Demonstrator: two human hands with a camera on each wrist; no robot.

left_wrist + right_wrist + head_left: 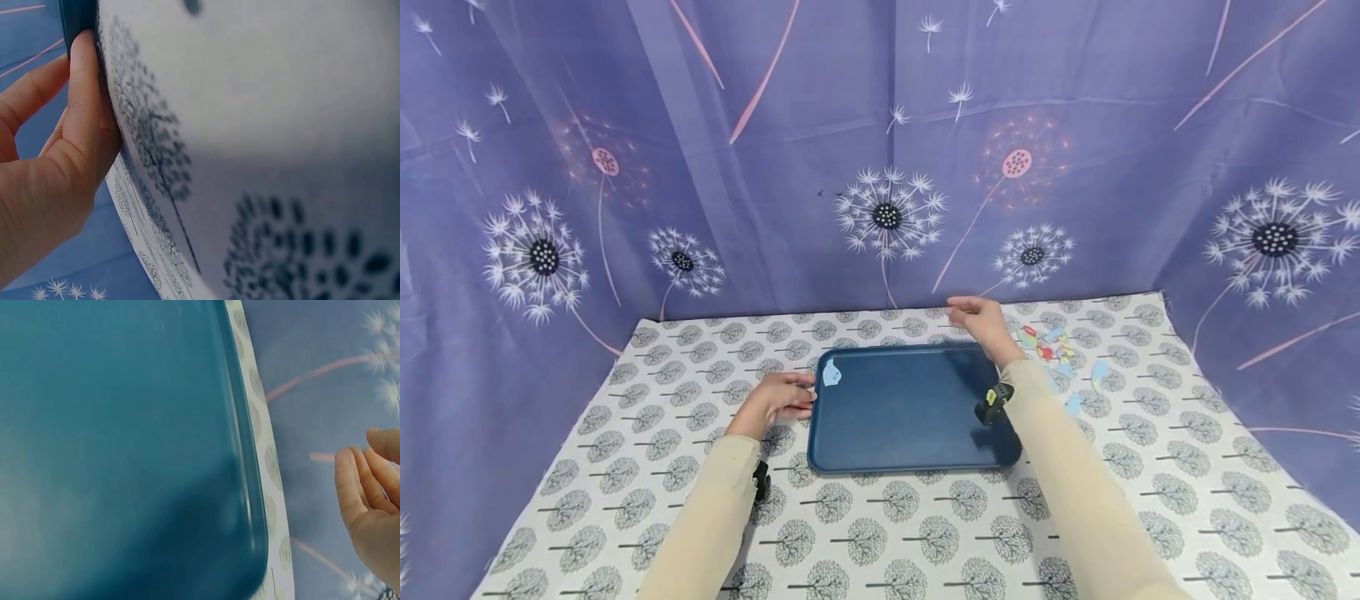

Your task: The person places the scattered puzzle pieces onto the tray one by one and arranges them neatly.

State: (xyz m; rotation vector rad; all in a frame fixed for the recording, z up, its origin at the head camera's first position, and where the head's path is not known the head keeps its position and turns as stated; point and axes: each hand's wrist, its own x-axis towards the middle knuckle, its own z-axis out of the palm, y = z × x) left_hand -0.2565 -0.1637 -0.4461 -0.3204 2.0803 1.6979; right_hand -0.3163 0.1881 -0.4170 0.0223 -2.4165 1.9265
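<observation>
A dark blue rectangular tray (910,408) lies flat on the cloth in the head view. My left hand (782,395) is at its left edge, fingertips touching the rim; the left wrist view shows the thumb and fingers (84,81) against the tray's edge (78,22). One light blue flat piece (832,373) rests in the tray's upper left corner. Beyond the far right corner, my right hand (985,323) hovers with loosely bent fingers. Nothing shows between those fingers (350,481) in the right wrist view.
To the right of the tray is a scatter of small flat pieces (1047,353) in red, yellow, green and light blue. More light blue pieces (1099,373) lie nearby. A tree-print cloth (887,533) covers the table, and a purple dandelion curtain (775,208) hangs behind.
</observation>
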